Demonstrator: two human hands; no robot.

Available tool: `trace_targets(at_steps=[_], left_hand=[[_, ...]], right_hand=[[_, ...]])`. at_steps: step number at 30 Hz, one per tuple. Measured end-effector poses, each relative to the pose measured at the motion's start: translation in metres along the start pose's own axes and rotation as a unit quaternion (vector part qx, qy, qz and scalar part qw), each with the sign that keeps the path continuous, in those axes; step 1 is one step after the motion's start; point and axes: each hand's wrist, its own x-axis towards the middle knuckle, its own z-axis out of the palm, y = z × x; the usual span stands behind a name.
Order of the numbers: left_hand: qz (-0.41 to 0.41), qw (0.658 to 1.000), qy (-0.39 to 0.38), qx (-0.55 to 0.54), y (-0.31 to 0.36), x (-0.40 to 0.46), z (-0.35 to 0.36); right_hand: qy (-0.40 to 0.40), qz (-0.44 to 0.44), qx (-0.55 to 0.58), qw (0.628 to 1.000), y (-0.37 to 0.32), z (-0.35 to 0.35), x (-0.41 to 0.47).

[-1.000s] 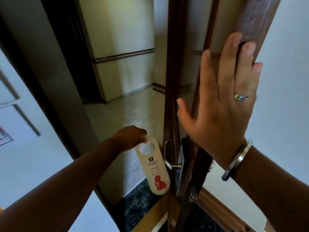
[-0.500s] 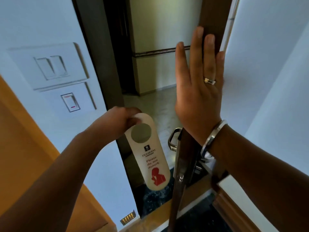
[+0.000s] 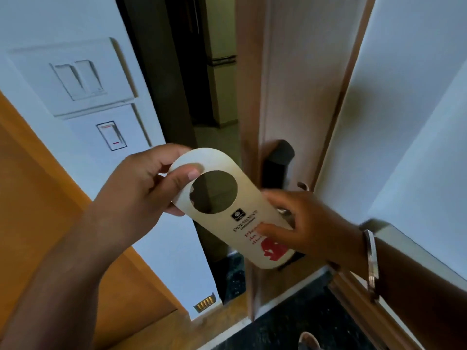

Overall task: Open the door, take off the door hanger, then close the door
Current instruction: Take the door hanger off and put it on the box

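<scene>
We see the door hanger (image 3: 228,210) off the handle and held in the air in front of the door (image 3: 300,79), tilted so its round hole sits up and to the left and its red printed end points down and to the right. The left hand (image 3: 141,188) pinches the card at the rim beside the hole, thumb on the front face and the fingers (image 3: 177,210) clamped behind it. The right hand (image 3: 310,228) is blurred; it reaches across the lower end of the card, thumb lying over the red lettering, and we cannot tell whether its fingers are closed on the card or on the door handle (image 3: 278,168) just behind it. A metal bangle (image 3: 371,263) circles the right wrist. The door stands slightly ajar, a dark gap showing the corridor floor beyond. On the white wall to the left sit a switch plate (image 3: 75,77) and a smaller switch (image 3: 111,135) below it.
</scene>
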Motion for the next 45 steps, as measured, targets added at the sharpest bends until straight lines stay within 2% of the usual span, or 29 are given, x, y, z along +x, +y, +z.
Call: trace_targets(at_steps=[4, 9, 11, 14, 16, 21, 25, 29, 34, 36, 39, 45], left_hand=[[0.024, 0.998, -0.019, -0.052, 0.026, 0.005, 0.04], [0.046, 0.997, -0.021, -0.058, 0.061, 0.023, 0.152], [0.016, 0.996, -0.048, -0.07, 0.072, 0.034, 0.21], [-0.006, 0.998, -0.044, -0.052, 0.078, 0.069, 0.299], [-0.061, 0.996, -0.044, -0.052, 0.082, 0.108, 0.372], [-0.195, 0.962, -0.168, -0.095, 0.059, 0.185, 0.535], [-0.307, 0.915, -0.212, -0.153, 0.033, 0.213, 0.656], [-0.405, 0.87, -0.237, -0.149, -0.009, 0.205, 0.764], [-0.453, 0.841, -0.269, -0.12, -0.072, 0.172, 0.882], [-0.443, 0.845, -0.286, -0.089, -0.095, 0.158, 0.916], [-0.409, 0.863, -0.292, -0.047, -0.121, 0.141, 0.949], [-0.429, 0.856, -0.284, -0.045, -0.133, 0.139, 0.962]], right_hand=[[-0.001, 0.064, 0.086, 0.994, 0.042, -0.018, -0.014], [0.0, 0.155, 0.105, 0.982, 0.126, -0.074, -0.043], [0.022, 0.192, 0.092, 0.977, 0.173, -0.099, -0.061], [0.036, 0.251, 0.055, 0.966, 0.25, -0.132, -0.097], [0.03, 0.298, 0.03, 0.954, 0.312, -0.159, -0.128], [-0.004, 0.388, -0.007, 0.921, 0.444, -0.188, -0.189], [-0.002, 0.473, -0.003, 0.881, 0.538, -0.172, -0.229], [-0.013, 0.555, 0.029, 0.832, 0.617, -0.121, -0.268], [0.013, 0.654, 0.071, 0.753, 0.703, -0.045, -0.314], [0.029, 0.675, 0.072, 0.733, 0.726, -0.019, -0.329], [0.039, 0.691, 0.044, 0.72, 0.752, 0.007, -0.342], [0.029, 0.671, -0.099, 0.734, 0.756, 0.024, -0.346]])
